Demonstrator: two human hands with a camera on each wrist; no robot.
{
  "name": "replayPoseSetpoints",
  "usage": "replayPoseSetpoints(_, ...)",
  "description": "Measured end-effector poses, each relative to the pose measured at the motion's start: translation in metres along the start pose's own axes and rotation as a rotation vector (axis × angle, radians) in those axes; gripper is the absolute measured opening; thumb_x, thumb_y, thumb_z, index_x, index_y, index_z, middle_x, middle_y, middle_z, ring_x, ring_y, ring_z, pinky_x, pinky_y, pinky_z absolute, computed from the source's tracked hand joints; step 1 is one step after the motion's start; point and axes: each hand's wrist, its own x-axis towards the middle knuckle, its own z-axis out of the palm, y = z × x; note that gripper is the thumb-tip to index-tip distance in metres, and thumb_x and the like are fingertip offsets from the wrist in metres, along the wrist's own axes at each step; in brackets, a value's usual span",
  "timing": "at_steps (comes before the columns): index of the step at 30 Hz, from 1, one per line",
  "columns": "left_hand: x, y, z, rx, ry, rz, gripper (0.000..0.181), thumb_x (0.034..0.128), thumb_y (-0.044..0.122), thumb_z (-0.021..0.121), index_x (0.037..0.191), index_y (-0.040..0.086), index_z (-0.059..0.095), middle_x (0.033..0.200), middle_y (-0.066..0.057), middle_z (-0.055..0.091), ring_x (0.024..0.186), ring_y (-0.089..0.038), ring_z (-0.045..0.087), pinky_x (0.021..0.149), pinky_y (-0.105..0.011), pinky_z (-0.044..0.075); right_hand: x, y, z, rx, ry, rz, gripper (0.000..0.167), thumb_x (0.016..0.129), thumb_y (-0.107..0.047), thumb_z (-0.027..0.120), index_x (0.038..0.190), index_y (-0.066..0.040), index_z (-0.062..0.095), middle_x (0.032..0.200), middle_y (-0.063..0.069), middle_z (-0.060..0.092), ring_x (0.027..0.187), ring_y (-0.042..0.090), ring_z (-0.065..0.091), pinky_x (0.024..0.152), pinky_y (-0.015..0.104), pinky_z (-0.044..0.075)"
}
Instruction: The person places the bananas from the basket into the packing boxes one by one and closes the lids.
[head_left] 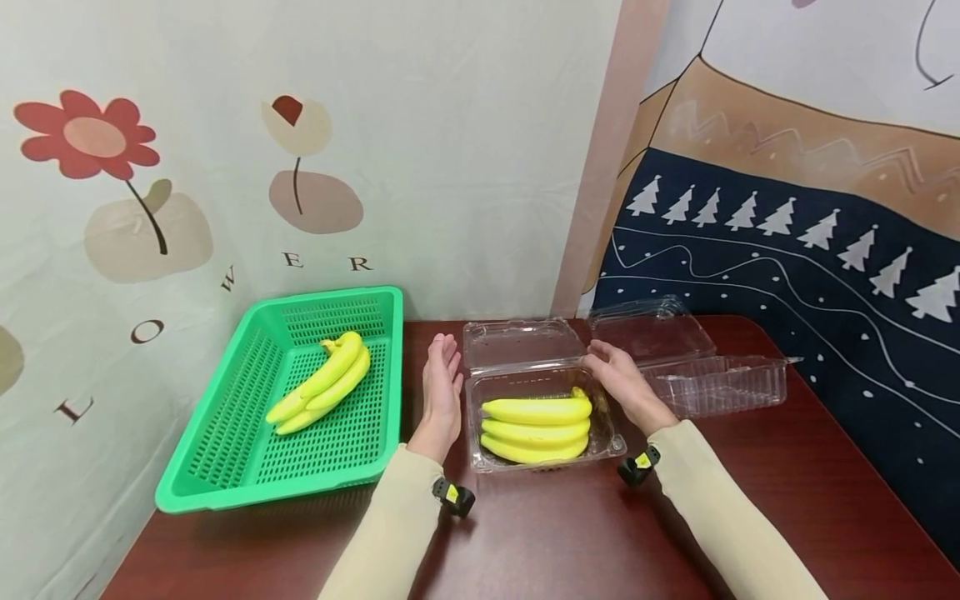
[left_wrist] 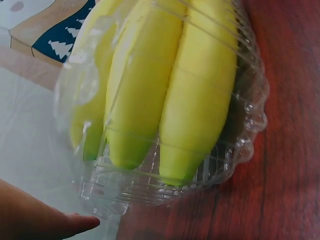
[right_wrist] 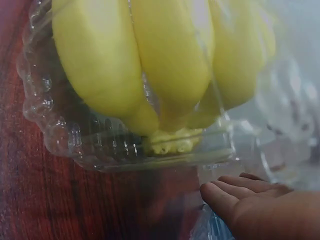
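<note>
A bunch of bananas point(head_left: 536, 432) lies in a clear plastic clamshell box point(head_left: 546, 468), whose lid point(head_left: 522, 343) is folded back toward the wall. Upright at the box's left side is my left hand point(head_left: 441, 396), its fingers straight and nothing in them. On the opposite side my right hand point(head_left: 624, 382) extends along the box's right edge, fingers loosely extended; whether they touch the plastic cannot be told. Through the box wall, the left wrist view shows the banana tips point(left_wrist: 175, 172), and the right wrist view shows the joined stem point(right_wrist: 172, 142).
To the left, a green plastic basket point(head_left: 392, 392) contains another bunch of bananas point(head_left: 326, 383). A second clear clamshell box point(head_left: 720, 387) stands open behind my right hand, near the right edge of the dark red table point(head_left: 547, 542). Printed cloth hangs at the back.
</note>
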Motion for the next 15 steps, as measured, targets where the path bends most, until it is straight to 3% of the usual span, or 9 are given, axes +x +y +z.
replayPoseSetpoints(6,0.007,-0.004,-0.001,-0.026,0.012,-0.074,0.070,0.1062,0.048,0.038,0.160,0.003,0.031,0.167,-0.018,0.028,0.154,-0.032,0.026,0.127,-0.049,0.016,0.004,0.000,0.001,0.090,-0.023,0.000,0.073,0.102,-0.020,0.054,0.160,0.008,0.021,0.165,0.028,0.026,0.148,0.042,0.035,0.122,0.052,0.029)
replayPoseSetpoints(15,0.011,-0.005,0.000,-0.054,0.007,-0.082,0.072,0.1057,0.044,0.040,0.161,0.000,0.026,0.167,-0.023,0.025,0.154,-0.036,0.027,0.127,-0.049,0.016,0.007,0.001,0.001,0.161,-0.047,-0.020,0.066,0.105,-0.018,0.050,0.160,0.008,0.023,0.162,0.028,0.031,0.149,0.038,0.034,0.122,0.049,0.029)
